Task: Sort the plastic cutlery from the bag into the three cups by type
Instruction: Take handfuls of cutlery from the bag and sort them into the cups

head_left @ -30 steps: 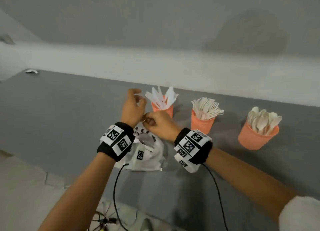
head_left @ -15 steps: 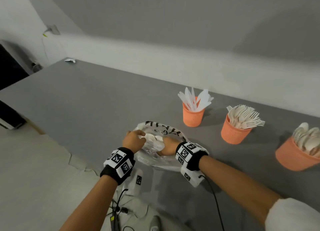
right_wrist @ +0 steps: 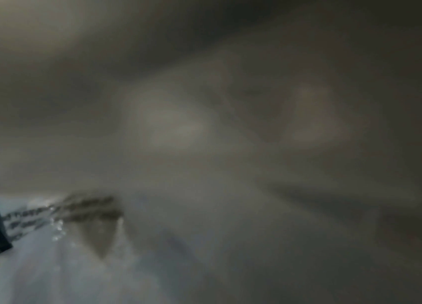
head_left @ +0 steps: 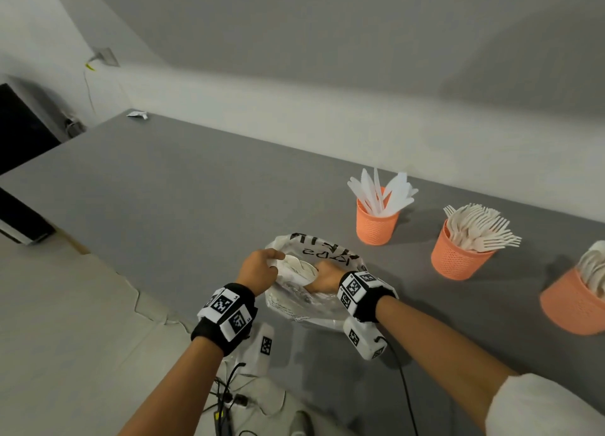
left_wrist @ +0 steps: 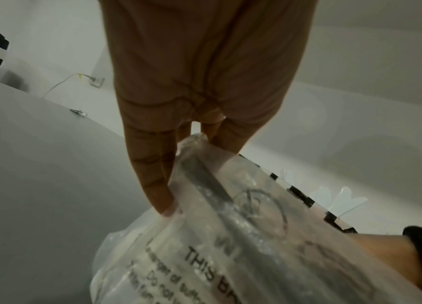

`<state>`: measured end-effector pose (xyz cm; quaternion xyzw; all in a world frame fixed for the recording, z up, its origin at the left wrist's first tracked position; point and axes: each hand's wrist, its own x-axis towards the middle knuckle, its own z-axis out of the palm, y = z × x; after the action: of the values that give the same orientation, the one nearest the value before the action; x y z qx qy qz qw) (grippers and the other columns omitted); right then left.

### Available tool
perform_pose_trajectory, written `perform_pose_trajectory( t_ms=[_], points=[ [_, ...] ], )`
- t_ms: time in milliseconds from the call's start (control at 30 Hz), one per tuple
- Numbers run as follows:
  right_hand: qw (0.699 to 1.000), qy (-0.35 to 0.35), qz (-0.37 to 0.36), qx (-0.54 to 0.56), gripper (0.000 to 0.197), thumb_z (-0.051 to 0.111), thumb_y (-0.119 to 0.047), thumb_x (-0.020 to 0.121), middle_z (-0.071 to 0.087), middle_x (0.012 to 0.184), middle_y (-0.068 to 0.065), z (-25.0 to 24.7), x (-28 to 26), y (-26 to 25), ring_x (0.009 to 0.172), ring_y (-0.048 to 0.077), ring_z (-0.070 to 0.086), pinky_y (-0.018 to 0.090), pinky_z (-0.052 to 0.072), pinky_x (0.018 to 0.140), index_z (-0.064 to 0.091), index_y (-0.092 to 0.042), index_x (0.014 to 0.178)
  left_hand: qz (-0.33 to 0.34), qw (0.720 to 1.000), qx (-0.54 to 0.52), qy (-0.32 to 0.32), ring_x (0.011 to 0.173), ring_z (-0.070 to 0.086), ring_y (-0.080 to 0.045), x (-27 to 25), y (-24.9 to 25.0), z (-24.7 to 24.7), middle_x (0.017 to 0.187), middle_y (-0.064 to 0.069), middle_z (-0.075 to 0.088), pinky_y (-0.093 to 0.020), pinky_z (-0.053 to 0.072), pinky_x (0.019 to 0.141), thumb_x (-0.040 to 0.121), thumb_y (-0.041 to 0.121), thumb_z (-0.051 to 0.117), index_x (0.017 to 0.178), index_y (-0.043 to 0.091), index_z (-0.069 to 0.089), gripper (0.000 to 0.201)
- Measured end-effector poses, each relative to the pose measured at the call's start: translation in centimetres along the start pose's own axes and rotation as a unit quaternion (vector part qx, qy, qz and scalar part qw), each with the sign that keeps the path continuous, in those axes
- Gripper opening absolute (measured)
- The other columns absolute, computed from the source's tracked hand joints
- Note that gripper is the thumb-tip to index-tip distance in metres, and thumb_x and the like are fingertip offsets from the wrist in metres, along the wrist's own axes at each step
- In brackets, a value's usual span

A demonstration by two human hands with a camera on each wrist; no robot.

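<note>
A clear plastic bag [head_left: 322, 308] with black print lies on the grey table [head_left: 170, 186] near its front edge. My left hand [head_left: 262, 268] pinches the bag's rim and holds the mouth open; the left wrist view shows the fingers [left_wrist: 152, 185] curled on the bag's [left_wrist: 243, 236] edge. My right hand [head_left: 322, 276] reaches into the mouth, its fingers hidden among white cutlery [head_left: 299, 267]. The right wrist view is dark and blurred. Three orange cups stand to the right: knives [head_left: 376, 224], forks [head_left: 456, 258], spoons [head_left: 571, 306].
The table's front edge runs just below my wrists, with the floor and cables [head_left: 226, 399] beneath. A small scrap [head_left: 137, 115] lies at the far left corner. A dark unit [head_left: 19, 160] stands at the left. The wall is behind the cups.
Both hands came down from beside the knife cup to the bag. The left hand took hold of the rim and the right hand went into the mouth.
</note>
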<state>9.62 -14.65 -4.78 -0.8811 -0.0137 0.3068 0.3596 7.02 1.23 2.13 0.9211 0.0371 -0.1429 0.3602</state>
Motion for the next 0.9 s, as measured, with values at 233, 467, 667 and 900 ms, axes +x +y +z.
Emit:
perform_pose_trajectory(
  t_ms=[233,467,667,900],
  points=[
    [0.999,-0.016,0.001,0.050,0.046,0.076,-0.023,0.075,0.066,0.115,0.014,-0.3,0.4,0.8,0.099,0.024,0.059,0.031,0.045,0.091,0.061,-0.005,0.115,0.008,1.000,-0.012,-0.004,0.107,0.059,-0.036,0.3,0.3,-0.3,0.124,-0.018,0.059,-0.038,0.052,0.088,0.082,-0.009,0.041,0.114,0.006,0.063,0.041],
    [0.997,-0.024,0.008,0.068,0.053,0.075,-0.024,0.076,0.063,0.121,0.016,-0.3,0.4,1.2,0.114,0.030,0.057,0.038,0.042,0.102,0.057,-0.002,0.121,0.006,1.000,-0.001,0.003,0.080,0.061,-0.032,0.8,0.7,-0.1,0.123,-0.020,0.059,-0.034,0.054,0.076,0.083,-0.008,0.041,0.113,0.006,0.062,0.040],
    [0.999,-0.002,0.005,0.044,0.054,0.071,-0.032,0.079,0.062,0.121,0.016,-1.0,-0.1,1.2,0.113,0.030,0.057,0.035,0.043,0.101,0.056,-0.003,0.123,-0.004,0.993,0.099,0.060,0.118,0.052,-0.030,0.8,1.1,0.3,0.130,-0.014,0.053,-0.034,0.040,0.100,0.088,0.004,0.049,0.122,0.008,0.056,0.036],
    [0.998,0.038,-0.025,0.049,0.049,0.073,-0.028,0.077,0.066,0.115,0.012,-1.4,-1.2,0.8,0.106,0.029,0.061,0.030,0.047,0.088,0.060,-0.006,0.118,-0.015,0.994,0.096,0.047,0.113,0.056,-0.032,0.9,1.2,0.2,0.125,-0.015,0.059,-0.039,0.041,0.102,0.088,0.008,0.052,0.124,0.006,0.056,0.036]
  ],
)
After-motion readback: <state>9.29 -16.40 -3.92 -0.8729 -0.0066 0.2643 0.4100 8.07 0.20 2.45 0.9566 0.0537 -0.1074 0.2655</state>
